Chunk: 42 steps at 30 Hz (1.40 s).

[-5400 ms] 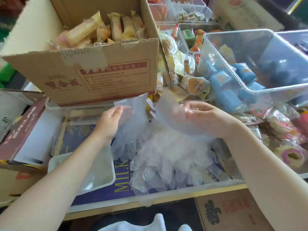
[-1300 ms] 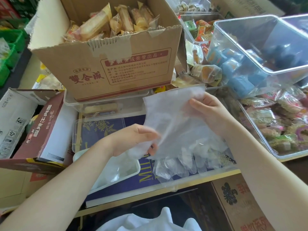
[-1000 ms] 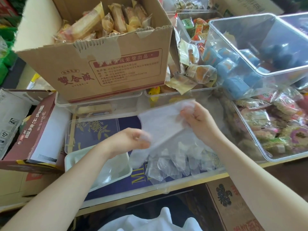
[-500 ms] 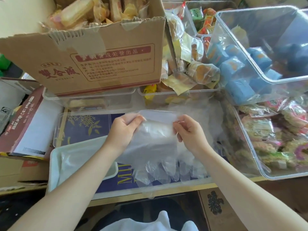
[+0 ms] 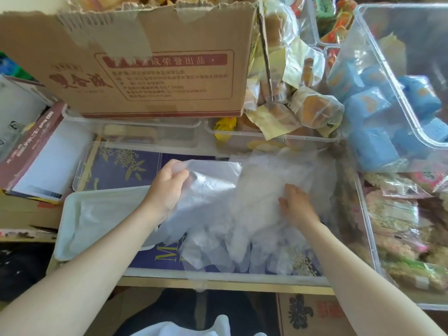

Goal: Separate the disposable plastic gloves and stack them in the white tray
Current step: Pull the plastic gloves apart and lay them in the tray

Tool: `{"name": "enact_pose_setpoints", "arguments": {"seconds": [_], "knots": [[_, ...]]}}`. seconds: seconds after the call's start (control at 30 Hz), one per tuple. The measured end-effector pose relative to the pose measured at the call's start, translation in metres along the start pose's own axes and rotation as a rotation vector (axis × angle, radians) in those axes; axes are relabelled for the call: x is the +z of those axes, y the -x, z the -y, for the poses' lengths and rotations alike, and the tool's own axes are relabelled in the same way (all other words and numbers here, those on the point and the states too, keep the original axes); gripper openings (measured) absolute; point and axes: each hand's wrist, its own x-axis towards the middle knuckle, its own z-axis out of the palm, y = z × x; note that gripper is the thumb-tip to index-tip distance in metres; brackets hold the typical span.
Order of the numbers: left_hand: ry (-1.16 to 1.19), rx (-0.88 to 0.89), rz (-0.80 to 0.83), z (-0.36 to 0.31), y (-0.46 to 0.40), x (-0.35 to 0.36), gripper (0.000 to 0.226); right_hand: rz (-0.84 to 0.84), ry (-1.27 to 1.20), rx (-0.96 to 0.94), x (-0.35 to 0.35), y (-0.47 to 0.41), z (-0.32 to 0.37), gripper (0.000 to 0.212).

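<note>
- Two bare hands work over a pile of clear plastic gloves (image 5: 261, 214) heaped inside a shallow clear bin (image 5: 361, 214).
- The left hand (image 5: 167, 187) pinches the cuff end of one glove (image 5: 208, 187), thumb and fingers curled on the film, lifting it off the pile's left side.
- The right hand (image 5: 295, 207) lies on the pile with its fingers relaxed, pressing the film down.
- The white tray (image 5: 65, 224) sits just left of the pile, under the left forearm, with thin film lying in it.
- A cardboard box (image 5: 145, 76) stands behind.
</note>
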Motion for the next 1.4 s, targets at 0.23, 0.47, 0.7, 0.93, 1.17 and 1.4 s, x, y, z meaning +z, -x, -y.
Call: {"name": "enact_pose_setpoints", "arguments": {"seconds": [0.23,0.47,0.7,0.93,1.17,1.4], "knots": [[-0.128,0.066,-0.083,-0.001,-0.004,-0.005,0.016,0.018,-0.062,0.133,0.008,-0.002,0.023,0.052],[-0.157,0.107,-0.114,0.001,-0.007,-0.015,0.015,-0.182,-0.314,0.157,0.008,0.004,0.017,0.024],[-0.126,0.128,-0.106,0.002,-0.01,-0.024,0.013,-0.635,-0.374,0.041,-0.033,0.033,0.019,0.022],[-0.083,0.141,-0.073,-0.001,-0.01,-0.031,0.016,-0.889,-0.156,-0.527,-0.041,0.072,0.065,0.015],[-0.074,0.124,-0.065,0.011,-0.008,-0.043,0.009,-0.316,0.267,-0.67,0.041,0.078,0.074,0.018],[-0.112,0.092,-0.053,0.022,-0.007,-0.05,0.017,0.185,0.147,-0.435,0.068,0.097,0.077,0.047]]}}
